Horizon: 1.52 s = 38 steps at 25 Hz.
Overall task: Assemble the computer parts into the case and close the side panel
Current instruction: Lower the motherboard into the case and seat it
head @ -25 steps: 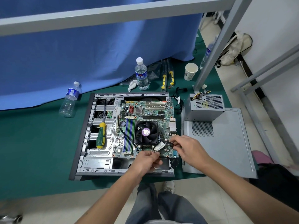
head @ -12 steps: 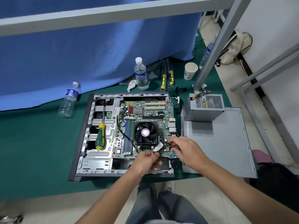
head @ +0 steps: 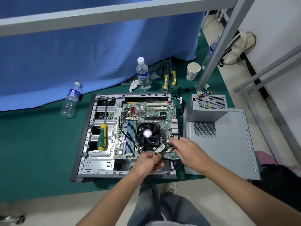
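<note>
Head view looks down on two hands working at the near edge of an open case; the left hand has its fingers curled and pinches a thin black cable just below the fan; the right hand has its fingers bent down onto the same cable near the board's near right corner, thumb and forefinger pinching it beside a white tag. Both hands sit over the motherboard, which lies flat inside the case; the fan is mounted near its middle, with blue and green memory slots to its left. A green and yellow screwdriver lies on the drive bay in the left part of the case. Right of the case, the side panel lies flat on the green mat; the power supply stands on the panel's far end, outside the case, coloured wires showing at its top. Beyond the case stand a water bottle and a paper cup; two yellow-handled tools lie between them; a second bottle stands left of the case, near the blue curtain.
</note>
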Available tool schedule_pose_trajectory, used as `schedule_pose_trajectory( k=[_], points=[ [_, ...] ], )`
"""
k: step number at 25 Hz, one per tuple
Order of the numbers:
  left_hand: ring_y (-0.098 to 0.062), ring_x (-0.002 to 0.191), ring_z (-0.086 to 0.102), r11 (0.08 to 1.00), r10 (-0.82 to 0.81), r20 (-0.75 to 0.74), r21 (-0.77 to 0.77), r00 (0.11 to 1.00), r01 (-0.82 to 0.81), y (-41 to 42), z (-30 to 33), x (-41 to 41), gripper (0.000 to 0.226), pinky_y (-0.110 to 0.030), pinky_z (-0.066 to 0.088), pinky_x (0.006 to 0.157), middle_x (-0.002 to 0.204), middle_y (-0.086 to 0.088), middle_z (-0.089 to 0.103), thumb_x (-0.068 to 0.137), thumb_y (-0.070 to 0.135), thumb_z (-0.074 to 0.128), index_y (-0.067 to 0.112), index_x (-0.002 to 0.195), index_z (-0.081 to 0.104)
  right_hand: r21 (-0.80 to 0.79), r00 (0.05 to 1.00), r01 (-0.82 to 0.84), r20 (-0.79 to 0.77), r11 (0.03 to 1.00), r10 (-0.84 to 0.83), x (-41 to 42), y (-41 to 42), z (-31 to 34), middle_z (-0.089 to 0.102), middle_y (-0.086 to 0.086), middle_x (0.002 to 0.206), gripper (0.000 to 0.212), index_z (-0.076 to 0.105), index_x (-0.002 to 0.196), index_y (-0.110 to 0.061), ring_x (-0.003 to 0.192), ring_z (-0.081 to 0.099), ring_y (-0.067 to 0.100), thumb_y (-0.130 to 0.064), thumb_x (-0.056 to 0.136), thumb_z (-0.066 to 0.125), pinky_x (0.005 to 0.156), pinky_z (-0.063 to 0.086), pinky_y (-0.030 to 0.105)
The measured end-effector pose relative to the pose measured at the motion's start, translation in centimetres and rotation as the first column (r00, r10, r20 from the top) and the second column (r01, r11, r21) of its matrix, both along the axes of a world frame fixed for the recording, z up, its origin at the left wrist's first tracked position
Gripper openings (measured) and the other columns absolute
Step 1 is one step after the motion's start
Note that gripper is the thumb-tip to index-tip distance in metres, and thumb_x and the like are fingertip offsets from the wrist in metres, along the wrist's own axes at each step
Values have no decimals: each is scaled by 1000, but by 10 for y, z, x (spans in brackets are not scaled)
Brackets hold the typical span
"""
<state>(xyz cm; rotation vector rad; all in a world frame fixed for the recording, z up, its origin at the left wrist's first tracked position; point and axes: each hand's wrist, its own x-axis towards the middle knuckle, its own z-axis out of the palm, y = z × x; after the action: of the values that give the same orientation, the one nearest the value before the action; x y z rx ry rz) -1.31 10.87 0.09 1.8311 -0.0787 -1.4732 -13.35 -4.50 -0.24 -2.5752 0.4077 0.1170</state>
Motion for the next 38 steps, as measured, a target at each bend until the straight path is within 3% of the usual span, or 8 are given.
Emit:
schedule_pose_trajectory(
  k=[3,7,13,20,38],
  points=[
    [-5,58,62,1000,-7,4,0,1000,7,0,-1,0,21,-21,44,58,70,4,73,102,26,52,18,83,56,-5,999,-8,-51,1000,8,6,-2,0,61,5,97,38,48,129,-17,94,57,21,-11,93,59,77,50,36],
    [-5,58,62,1000,-14,7,-7,1000,14,0,0,0,21,-21,45,59,70,5,73,102,27,52,18,83,56,111,986,136,-108,984,-124,8,2,2,57,0,102,51,42,133,-27,94,58,18,-20,90,67,83,52,34],
    [-4,59,63,1000,-15,2,-14,1000,15,3,0,0,22,-21,47,63,72,4,73,102,28,53,18,83,55,-94,988,42,-146,995,-55,18,7,1,53,2,86,50,39,128,-20,81,57,25,1,86,57,69,52,39],
    [-5,60,63,1000,-23,-1,-6,1000,23,3,-2,1,22,-23,48,65,74,3,74,102,28,53,17,83,56,-16,994,67,-82,998,-68,11,6,5,61,5,100,38,47,130,-19,94,59,23,-12,94,58,78,51,36],
    [-5,56,61,1000,-11,-4,-13,1000,11,1,2,0,21,-17,48,56,70,2,72,102,24,52,15,83,55,-125,996,-47,-82,991,36,10,9,4,62,6,86,41,47,125,-13,87,53,22,1,88,56,68,50,38]
  ],
)
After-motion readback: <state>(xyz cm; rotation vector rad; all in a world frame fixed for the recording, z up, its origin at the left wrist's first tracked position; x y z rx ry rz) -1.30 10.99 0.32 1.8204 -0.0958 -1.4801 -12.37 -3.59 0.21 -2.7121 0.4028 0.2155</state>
